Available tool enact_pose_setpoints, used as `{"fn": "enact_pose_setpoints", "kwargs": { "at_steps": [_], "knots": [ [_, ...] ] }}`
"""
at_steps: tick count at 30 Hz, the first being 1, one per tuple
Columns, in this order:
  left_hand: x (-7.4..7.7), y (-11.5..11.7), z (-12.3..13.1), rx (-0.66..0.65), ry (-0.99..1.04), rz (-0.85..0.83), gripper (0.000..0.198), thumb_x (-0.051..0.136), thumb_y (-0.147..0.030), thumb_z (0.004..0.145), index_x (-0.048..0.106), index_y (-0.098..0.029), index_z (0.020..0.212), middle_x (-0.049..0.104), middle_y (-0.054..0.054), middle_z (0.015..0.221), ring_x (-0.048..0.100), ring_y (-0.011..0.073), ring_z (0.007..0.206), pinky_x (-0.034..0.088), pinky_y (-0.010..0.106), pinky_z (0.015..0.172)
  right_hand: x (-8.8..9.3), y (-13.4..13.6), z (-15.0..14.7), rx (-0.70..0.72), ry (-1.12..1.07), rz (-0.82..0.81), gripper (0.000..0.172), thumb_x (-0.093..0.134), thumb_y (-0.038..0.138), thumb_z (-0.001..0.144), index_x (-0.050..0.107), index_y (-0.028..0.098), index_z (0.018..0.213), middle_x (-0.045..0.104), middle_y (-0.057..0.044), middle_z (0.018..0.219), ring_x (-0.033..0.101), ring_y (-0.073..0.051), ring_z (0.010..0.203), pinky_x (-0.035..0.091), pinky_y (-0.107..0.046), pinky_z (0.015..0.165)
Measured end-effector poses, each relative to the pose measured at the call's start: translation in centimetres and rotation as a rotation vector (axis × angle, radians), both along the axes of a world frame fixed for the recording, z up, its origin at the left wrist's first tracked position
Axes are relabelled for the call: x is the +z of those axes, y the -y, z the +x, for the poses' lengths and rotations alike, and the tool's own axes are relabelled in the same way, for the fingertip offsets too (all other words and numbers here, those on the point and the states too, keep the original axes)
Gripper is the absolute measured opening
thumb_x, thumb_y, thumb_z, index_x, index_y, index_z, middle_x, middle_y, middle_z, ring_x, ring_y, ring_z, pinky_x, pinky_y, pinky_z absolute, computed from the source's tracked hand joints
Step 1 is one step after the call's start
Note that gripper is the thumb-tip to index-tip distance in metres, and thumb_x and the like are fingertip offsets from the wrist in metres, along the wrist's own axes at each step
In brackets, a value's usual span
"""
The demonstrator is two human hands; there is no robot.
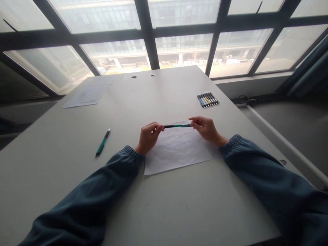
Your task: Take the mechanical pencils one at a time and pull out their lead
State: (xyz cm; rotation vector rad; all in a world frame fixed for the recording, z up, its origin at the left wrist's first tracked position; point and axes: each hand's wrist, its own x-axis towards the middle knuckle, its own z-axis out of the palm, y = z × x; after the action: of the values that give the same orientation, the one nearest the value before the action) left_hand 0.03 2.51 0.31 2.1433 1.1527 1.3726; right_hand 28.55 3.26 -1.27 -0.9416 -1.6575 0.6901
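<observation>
A green and black pen (177, 125) is held level between my two hands, just above a white sheet of paper (179, 152) with a faint drawing on it. My left hand (148, 136) has its fingers curled and pinches the pen's black left end. My right hand (206, 128) pinches the green right end with thumb and fingers. Both forearms wear blue-grey sleeves and rest over the grey table (153, 205).
A second green pen (103, 142) lies on the table to the left. Several pens in a row (207, 99) lie at the right near the table's edge. Loose papers (87, 94) sit at the far left. Large windows stand behind the table.
</observation>
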Motion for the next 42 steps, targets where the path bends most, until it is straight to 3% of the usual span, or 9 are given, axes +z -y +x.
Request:
{"fn": "enact_pose_setpoints", "kwargs": {
  "at_steps": [6,11,17,24,30,38,42],
  "knots": [
    [0.0,0.0,0.1,0.004,0.009,-0.007,0.034,0.061,-0.04,0.097,0.074,-0.017,0.076,0.071,0.004,0.075,0.057,0.0119,0.064,0.042,0.026,0.059,0.5,0.4,-0.2,0.076,0.078,0.059,0.026,0.069,0.045,0.09,0.075,0.02,0.091,0.07,-0.006,0.086,0.061,-0.017,0.076,0.049,-0.03,0.065],
    [-0.2,-0.1,0.2,-0.01,0.051,-0.036,0.03,0.069,-0.042,0.092,0.074,-0.02,0.112,0.076,0.005,0.085,0.066,0.0138,0.073,0.048,0.025,0.063,0.7,0.4,-0.1,0.008,0.128,0.06,0.028,0.065,0.045,0.093,0.073,0.019,0.086,0.068,-0.005,0.081,0.055,-0.017,0.069,0.043,-0.031,0.063],
    [0.2,0.0,0.4,0.022,-0.032,0.136,0.016,0.071,-0.035,0.09,0.075,-0.02,0.092,0.073,0.004,0.082,0.063,0.0132,0.071,0.05,0.026,0.064,0.5,0.3,-0.1,0.008,0.135,0.045,0.032,0.063,0.048,0.094,0.071,0.019,0.083,0.066,-0.004,0.077,0.053,-0.016,0.068,0.041,-0.031,0.064],
    [0.5,0.2,0.4,-0.002,-0.067,0.171,0.013,0.07,-0.031,0.092,0.075,-0.021,0.096,0.071,0.003,0.081,0.062,0.0138,0.072,0.05,0.027,0.066,0.2,0.2,0.0,0.019,0.141,0.037,0.031,0.063,0.045,0.094,0.07,0.018,0.081,0.066,-0.003,0.073,0.054,-0.015,0.066,0.041,-0.03,0.063],
    [0.4,0.2,0.3,0.024,-0.062,0.171,0.012,0.071,-0.031,0.091,0.075,-0.021,0.094,0.072,0.003,0.08,0.063,0.0144,0.072,0.05,0.028,0.066,-0.5,0.0,0.1,0.117,0.041,-0.122,0.038,0.064,0.055,0.091,0.071,0.018,0.088,0.067,-0.002,0.069,0.058,-0.014,0.058,0.046,-0.027,0.058],
    [-0.1,-0.2,0.1,0.041,-0.121,0.135,0.019,0.065,-0.037,0.095,0.072,-0.02,0.091,0.07,0.003,0.078,0.063,0.0155,0.072,0.049,0.028,0.067,-0.5,0.0,0.1,0.117,0.057,-0.115,0.037,0.064,0.054,0.091,0.072,0.018,0.086,0.067,-0.003,0.068,0.057,-0.013,0.057,0.045,-0.026,0.055],
    [-0.1,0.0,0.0,-0.009,-0.221,0.107,0.037,0.05,-0.039,0.102,0.064,-0.02,0.074,0.066,0.004,0.07,0.061,0.0167,0.07,0.046,0.03,0.069,-0.5,0.0,0.1,0.105,0.064,-0.119,0.036,0.067,0.054,0.089,0.072,0.018,0.089,0.068,-0.003,0.07,0.058,-0.014,0.059,0.048,-0.027,0.056]
  ]
}}
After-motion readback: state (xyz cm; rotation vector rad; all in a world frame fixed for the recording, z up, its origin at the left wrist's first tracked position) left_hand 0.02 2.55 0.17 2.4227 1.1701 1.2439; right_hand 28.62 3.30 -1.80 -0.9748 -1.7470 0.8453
